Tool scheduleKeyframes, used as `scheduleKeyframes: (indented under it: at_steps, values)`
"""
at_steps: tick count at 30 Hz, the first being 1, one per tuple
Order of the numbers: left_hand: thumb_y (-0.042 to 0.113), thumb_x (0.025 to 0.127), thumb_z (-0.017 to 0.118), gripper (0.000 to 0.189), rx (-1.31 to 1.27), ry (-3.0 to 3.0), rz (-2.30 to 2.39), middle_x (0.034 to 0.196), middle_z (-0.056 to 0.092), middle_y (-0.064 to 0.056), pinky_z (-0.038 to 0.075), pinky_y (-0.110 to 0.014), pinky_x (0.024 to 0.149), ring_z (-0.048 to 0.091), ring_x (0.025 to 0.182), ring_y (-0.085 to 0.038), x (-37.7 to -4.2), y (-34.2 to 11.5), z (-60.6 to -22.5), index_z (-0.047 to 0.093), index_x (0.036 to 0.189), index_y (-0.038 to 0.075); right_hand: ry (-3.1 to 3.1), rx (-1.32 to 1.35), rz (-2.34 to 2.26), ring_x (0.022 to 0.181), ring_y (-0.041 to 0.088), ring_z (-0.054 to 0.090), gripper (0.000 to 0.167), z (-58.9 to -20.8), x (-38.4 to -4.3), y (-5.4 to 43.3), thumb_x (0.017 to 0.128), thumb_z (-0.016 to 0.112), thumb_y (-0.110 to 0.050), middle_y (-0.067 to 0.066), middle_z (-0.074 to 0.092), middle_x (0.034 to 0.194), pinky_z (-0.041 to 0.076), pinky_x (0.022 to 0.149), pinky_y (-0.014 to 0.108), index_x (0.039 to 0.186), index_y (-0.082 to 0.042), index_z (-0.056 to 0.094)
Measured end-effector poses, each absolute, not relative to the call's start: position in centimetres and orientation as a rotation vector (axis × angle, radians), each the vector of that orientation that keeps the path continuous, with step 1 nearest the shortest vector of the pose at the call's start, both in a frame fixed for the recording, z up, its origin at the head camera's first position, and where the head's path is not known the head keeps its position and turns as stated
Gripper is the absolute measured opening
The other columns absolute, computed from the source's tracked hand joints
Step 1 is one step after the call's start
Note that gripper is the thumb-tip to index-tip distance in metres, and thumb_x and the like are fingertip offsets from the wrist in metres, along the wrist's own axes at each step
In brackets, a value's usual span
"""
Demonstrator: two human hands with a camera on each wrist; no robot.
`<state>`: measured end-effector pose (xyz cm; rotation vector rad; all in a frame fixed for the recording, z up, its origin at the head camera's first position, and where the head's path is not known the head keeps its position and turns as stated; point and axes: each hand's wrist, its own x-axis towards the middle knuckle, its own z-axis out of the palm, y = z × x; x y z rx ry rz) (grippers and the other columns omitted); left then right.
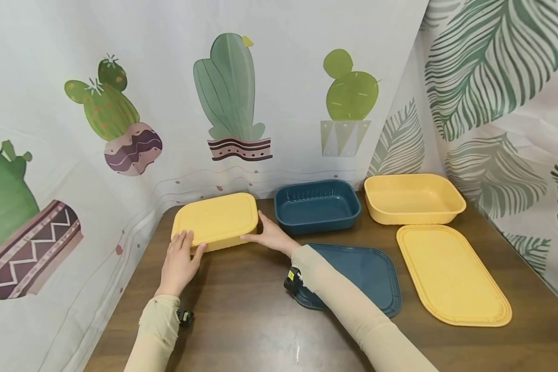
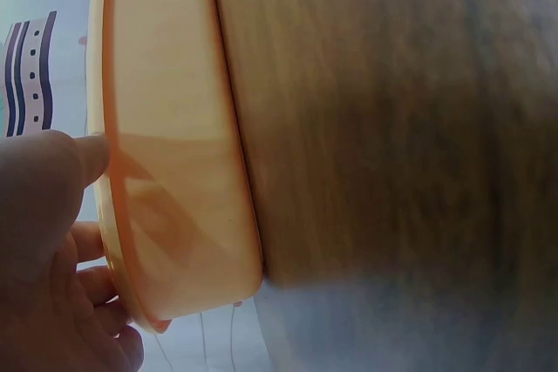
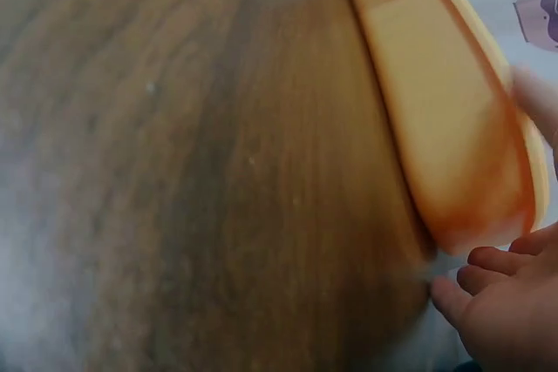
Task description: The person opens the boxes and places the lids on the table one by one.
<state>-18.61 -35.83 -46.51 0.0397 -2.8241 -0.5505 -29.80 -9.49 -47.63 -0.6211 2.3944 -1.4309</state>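
Observation:
A yellow lidded food container (image 1: 216,219) sits at the back left of the brown table. My left hand (image 1: 179,263) grips its near left corner, fingers over the lid's edge and thumb at the front rim. Around the right end curves my right hand (image 1: 273,235), thumb on the front side and fingers along the end wall. In the left wrist view the container's long front wall (image 2: 174,128) stands on the tabletop, the thumb touching the lid rim. From the right wrist the same container (image 3: 445,102) shows, with fingers close by its end.
An open dark blue container (image 1: 317,219) stands right of the lidded one, and an open yellow container (image 1: 414,214) beyond it. In front lie a dark blue lid (image 1: 367,274), partly under my right forearm, and a yellow lid (image 1: 455,276). A cactus-print curtain (image 1: 293,93) hangs behind the table.

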Motion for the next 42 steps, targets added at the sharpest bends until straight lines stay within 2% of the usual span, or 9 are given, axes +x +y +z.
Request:
scheduleKeyframes:
  at_steps: [3, 8, 11, 17, 30, 38, 42]
  values:
    - [0.042, 0.106, 0.050, 0.069, 0.042, -2.831, -0.559, 0.155, 0.029, -0.035, 0.015, -0.059, 0.118, 0.017, 0.147, -0.052, -18.7, -35.9, -46.4, 0.037, 0.150, -0.009, 2.429, -0.646, -1.453, 0.151, 0.028, 0.022, 0.110, -48.2, -30.1, -10.0, 0.084, 0.082, -0.042, 0.015, 0.017, 0.166, 0.024, 0.119, 0.048, 0.161, -0.004, 0.013]
    - [0.044, 0.106, 0.049, 0.072, 0.054, -2.850, -0.604, 0.157, 0.025, -0.034, 0.013, -0.059, 0.119, 0.014, 0.148, -0.051, -18.7, -35.9, -46.2, 0.034, 0.152, -0.009, 2.460, -0.684, -1.520, 0.146, 0.026, 0.033, 0.104, -49.0, -30.1, -10.7, 0.083, 0.085, -0.032, 0.012, 0.032, 0.161, 0.029, 0.117, 0.044, 0.161, -0.009, 0.020]
    - [0.045, 0.106, 0.049, 0.073, 0.062, -2.861, -0.623, 0.158, 0.024, -0.033, 0.012, -0.058, 0.119, 0.012, 0.148, -0.050, -18.6, -35.9, -46.0, 0.033, 0.152, -0.008, 2.473, -0.681, -1.524, 0.143, 0.027, 0.038, 0.101, -49.3, -30.0, -11.0, 0.083, 0.085, -0.034, 0.012, 0.039, 0.157, 0.032, 0.115, 0.044, 0.160, -0.012, 0.024]
    - [0.045, 0.106, 0.049, 0.073, 0.064, -2.862, -0.622, 0.158, 0.024, -0.034, 0.013, -0.058, 0.119, 0.012, 0.148, -0.050, -18.5, -35.9, -45.9, 0.033, 0.152, -0.009, 2.469, -0.685, -1.547, 0.141, 0.027, 0.039, 0.098, -49.5, -29.7, -11.1, 0.083, 0.085, -0.036, 0.012, 0.041, 0.154, 0.033, 0.115, 0.045, 0.159, -0.012, 0.028]
    - [0.042, 0.105, 0.052, 0.070, 0.022, -2.830, -0.579, 0.154, 0.030, -0.035, 0.015, -0.059, 0.118, 0.019, 0.146, -0.052, -18.7, -35.9, -46.1, 0.038, 0.149, -0.010, 2.467, -0.638, -1.517, 0.144, 0.029, 0.035, 0.103, -49.7, -29.9, -10.8, 0.084, 0.083, -0.040, 0.013, 0.036, 0.157, 0.031, 0.116, 0.048, 0.161, -0.013, 0.021]
    - [0.025, 0.095, 0.071, 0.055, -0.151, -2.735, -0.525, 0.143, 0.043, -0.037, 0.022, -0.065, 0.113, 0.031, 0.137, -0.056, -18.9, -37.0, -45.6, 0.054, 0.135, -0.010, 2.469, -0.645, -1.513, 0.145, 0.029, 0.035, 0.103, -49.7, -30.2, -10.7, 0.083, 0.084, -0.039, 0.013, 0.036, 0.157, 0.031, 0.116, 0.048, 0.161, -0.014, 0.022]
    - [0.019, 0.091, 0.075, 0.056, -0.201, -2.750, -0.500, 0.143, 0.043, -0.037, 0.020, -0.067, 0.113, 0.033, 0.137, -0.055, -19.0, -37.7, -45.0, 0.054, 0.134, -0.009, 2.471, -0.647, -1.497, 0.145, 0.028, 0.034, 0.103, -49.8, -30.3, -10.6, 0.082, 0.085, -0.037, 0.013, 0.036, 0.158, 0.030, 0.117, 0.047, 0.161, -0.014, 0.022]
